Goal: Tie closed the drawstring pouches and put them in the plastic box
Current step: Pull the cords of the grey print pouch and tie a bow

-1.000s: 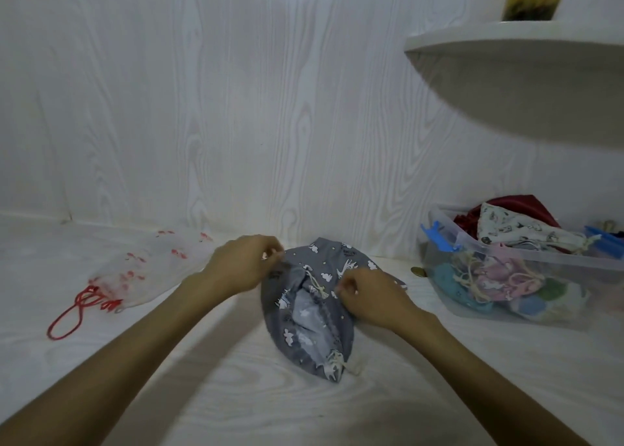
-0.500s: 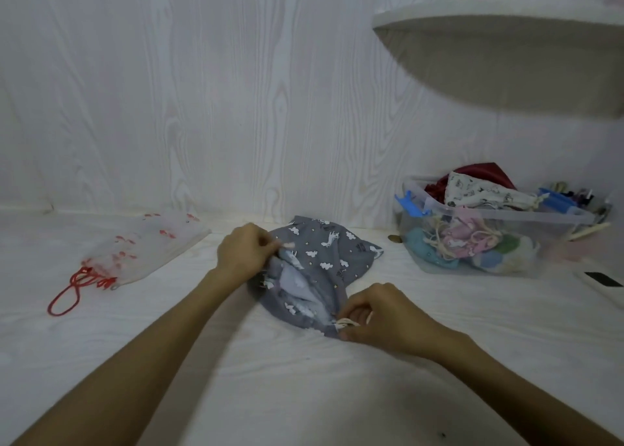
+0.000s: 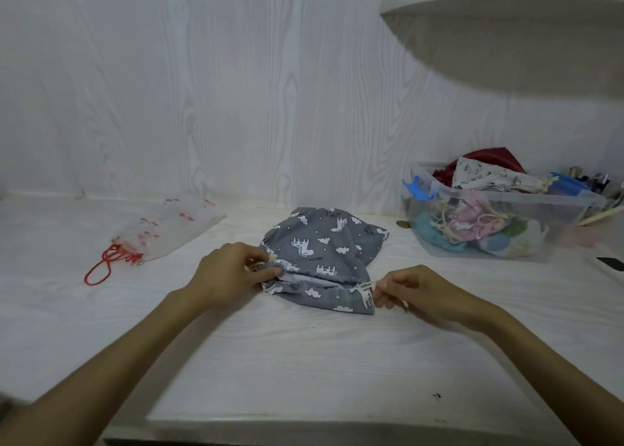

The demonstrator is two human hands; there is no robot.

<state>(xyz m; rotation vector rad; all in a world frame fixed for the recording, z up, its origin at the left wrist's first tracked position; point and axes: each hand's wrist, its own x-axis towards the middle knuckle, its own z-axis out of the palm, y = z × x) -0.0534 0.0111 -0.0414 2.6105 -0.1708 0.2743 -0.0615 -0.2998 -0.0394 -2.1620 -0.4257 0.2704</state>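
My left hand covers the cord end at the left of the grey unicorn pouch, fingers curled pinching the hem. My right hand pinches the cream drawstring at the pouch's right corner. The pouch lies flat on the table; the plastic box, its far side cut off, sits right.

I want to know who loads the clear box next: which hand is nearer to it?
Right. The right hand lies just front-left of the plastic box; the left hand is beyond the grey pouch.
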